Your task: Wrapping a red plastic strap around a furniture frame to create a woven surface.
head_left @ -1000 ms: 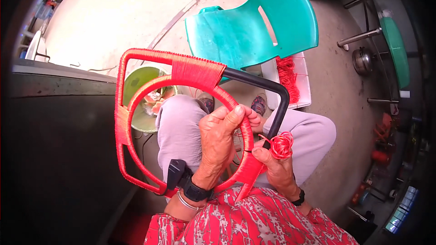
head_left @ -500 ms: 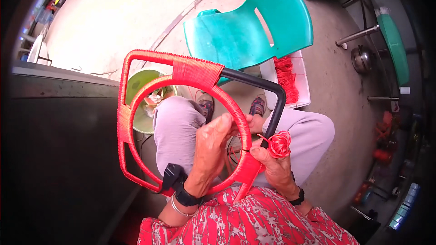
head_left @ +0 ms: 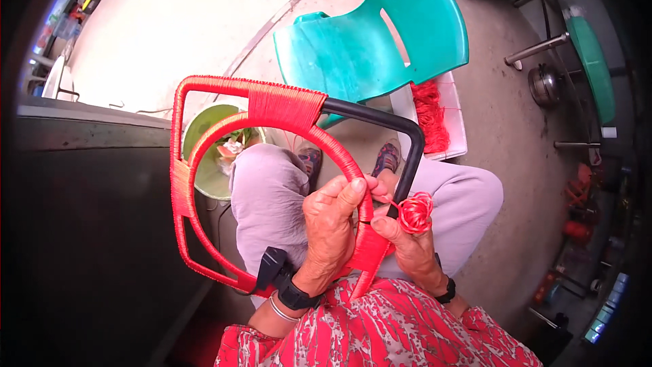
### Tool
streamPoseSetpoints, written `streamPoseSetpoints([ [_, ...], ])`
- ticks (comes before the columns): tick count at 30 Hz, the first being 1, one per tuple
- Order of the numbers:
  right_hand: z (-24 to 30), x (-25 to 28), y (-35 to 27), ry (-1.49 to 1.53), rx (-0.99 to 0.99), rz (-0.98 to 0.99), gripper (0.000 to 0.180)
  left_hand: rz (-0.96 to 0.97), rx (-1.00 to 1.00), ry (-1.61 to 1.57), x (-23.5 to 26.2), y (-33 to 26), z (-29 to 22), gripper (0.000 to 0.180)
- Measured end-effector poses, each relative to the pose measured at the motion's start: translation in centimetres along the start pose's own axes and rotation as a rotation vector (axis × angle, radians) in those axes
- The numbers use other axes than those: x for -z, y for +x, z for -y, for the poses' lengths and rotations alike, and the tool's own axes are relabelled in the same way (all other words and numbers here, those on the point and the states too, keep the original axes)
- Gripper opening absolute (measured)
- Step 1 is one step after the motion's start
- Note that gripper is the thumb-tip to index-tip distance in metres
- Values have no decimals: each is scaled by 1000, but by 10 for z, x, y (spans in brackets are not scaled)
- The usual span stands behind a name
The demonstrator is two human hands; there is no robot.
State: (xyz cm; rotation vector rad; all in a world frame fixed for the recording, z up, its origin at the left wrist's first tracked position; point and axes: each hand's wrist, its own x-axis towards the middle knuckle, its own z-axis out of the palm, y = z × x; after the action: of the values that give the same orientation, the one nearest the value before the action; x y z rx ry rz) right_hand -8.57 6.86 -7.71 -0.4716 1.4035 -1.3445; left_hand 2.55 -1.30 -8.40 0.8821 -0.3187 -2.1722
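Note:
A rounded-square frame with an inner ring rests over my lap, largely wrapped in red cord. Bare black tube shows along its upper right corner and right side. My left hand is closed around the ring's right part, thumb in front and fingertips showing past it, by a thin red strand. My right hand is closed beside the black tube's lower end, its thumb toward the frame. A bundle of red cord sits in its grip; the fingers beneath are partly hidden.
A green plastic chair stands ahead. Under its right side a white tray holds red cord. A green bucket with scraps is left of my knee, near a dark cabinet. A metal pot lies at right.
My left hand has shifted, its thumb now on the front of the ring and its fingertips at the ring's right side. The frame has moved slightly left. My right hand keeps the bundle.

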Motion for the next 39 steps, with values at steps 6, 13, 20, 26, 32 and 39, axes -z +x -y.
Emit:
streamPoseSetpoints([
  [6, -5, 0, 5, -21, -2, 28, 22, -56, -31, 51, 0, 5, -1, 25],
  [13, -9, 4, 3, -89, 44, 44, 18, 28, -33, 145, 9, 8, -8, 27],
  [20, -4, 4, -4, -42, -28, 44, 18, 43, 62, 161, 12, -13, -5, 32],
  [26, -2, -2, -6, -112, 28, 13, 13, 22, 138, 311, 10, -17, 1, 28],
  [32, 0, -2, 1, -175, 61, 22, 17, -10, 62, 218, 11, -13, 10, 27],
  [39, 7, -9, 6, -228, 41, 37, 23, -31, 25, 155, 14, -9, 10, 25],
])
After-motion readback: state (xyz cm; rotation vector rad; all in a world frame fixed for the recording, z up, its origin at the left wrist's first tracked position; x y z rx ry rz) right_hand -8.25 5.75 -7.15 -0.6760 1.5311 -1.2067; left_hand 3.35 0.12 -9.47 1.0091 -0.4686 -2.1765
